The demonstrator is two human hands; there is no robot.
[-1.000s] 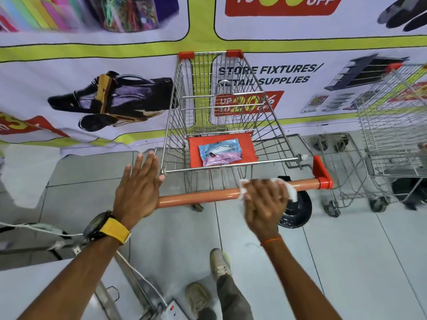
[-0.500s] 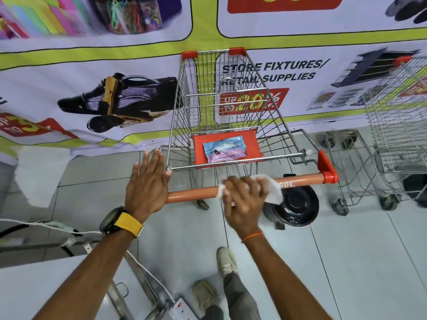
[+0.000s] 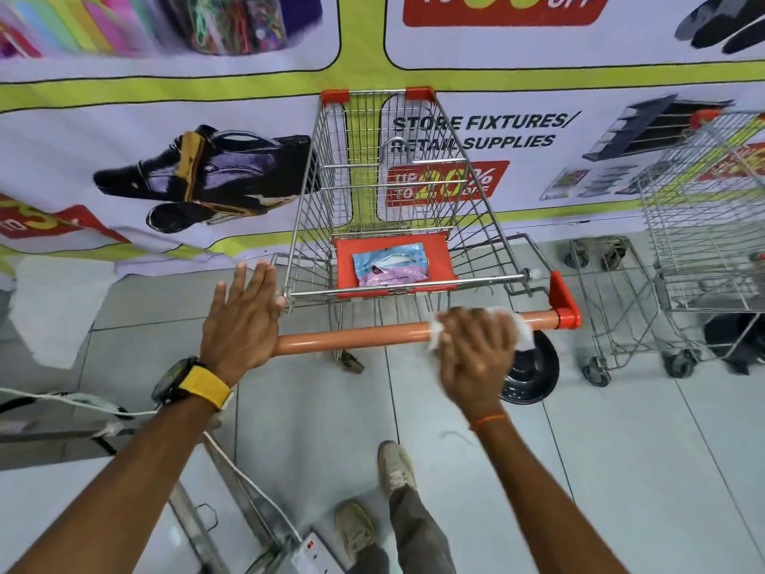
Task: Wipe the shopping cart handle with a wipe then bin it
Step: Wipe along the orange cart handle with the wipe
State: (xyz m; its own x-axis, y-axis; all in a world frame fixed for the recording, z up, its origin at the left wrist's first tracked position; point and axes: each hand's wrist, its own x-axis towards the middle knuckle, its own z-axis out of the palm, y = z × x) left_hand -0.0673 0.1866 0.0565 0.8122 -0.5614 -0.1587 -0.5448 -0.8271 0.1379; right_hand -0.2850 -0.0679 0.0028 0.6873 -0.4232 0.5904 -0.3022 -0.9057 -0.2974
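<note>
I am in the middle of the wiping, by my reckoning, with the binning not yet begun. My right hand (image 3: 476, 350) is curled over the orange handle (image 3: 352, 337) of the shopping cart (image 3: 393, 180), fingers closed down around the bar with the white wipe (image 3: 522, 330) pressed between palm and bar; bits of the wipe stick out on both sides of my fist. That hand sits toward the right end of the handle, near the red end cap (image 3: 565, 306) but not touching it. My left hand (image 3: 244, 321) is spread flat, fingers straight and mostly together, its palm resting on the left end of the handle by the basket's near left corner; it pinches nothing and seems only to steady the cart. The bare stretch of bar between my hands shows no clear sign of being wet or dry, so I cannot tell how much has been covered. The wipe packet (image 3: 391, 265) lies on the red child-seat flap (image 3: 441, 252) inside the basket. A dark round object (image 3: 532, 372) on the floor under the handle's right end may be the bin, though I cannot be sure. Left to do: finish the bar, then drop the wipe.
</note>
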